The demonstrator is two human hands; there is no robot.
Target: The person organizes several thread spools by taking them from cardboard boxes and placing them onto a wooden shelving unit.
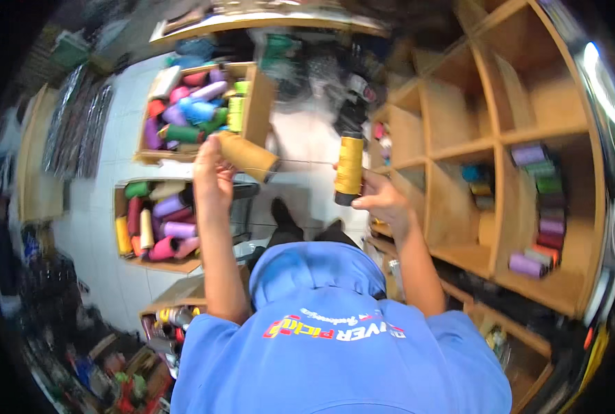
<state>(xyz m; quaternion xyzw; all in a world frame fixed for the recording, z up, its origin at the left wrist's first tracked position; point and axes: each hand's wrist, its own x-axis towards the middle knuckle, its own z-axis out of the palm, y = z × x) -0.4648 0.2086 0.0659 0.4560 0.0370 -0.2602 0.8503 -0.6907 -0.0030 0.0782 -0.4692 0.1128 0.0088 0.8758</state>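
Observation:
My left hand point(214, 176) is closed around one end of a brownish-gold thread spool point(247, 156), which lies tilted with its dark end pointing right. Over on the right, my right hand point(385, 201) grips a yellow thread spool point(349, 165) that stands nearly upright, its dark core showing at the bottom. Both spools are in the air above the tiled floor, apart from each other. The left spool overlaps the near corner of a wooden box point(259, 103) full of colored spools. Some fingers of each hand are hidden behind the spools.
A second box point(118, 200) of mixed spools lies nearer on the left. On the right stands a wooden shelf point(428, 162) with square compartments; several hold rows of spools point(550, 234). A plank-like ledge point(266, 22) crosses the far end. Plastic-wrapped stacks point(80, 131) line the far left.

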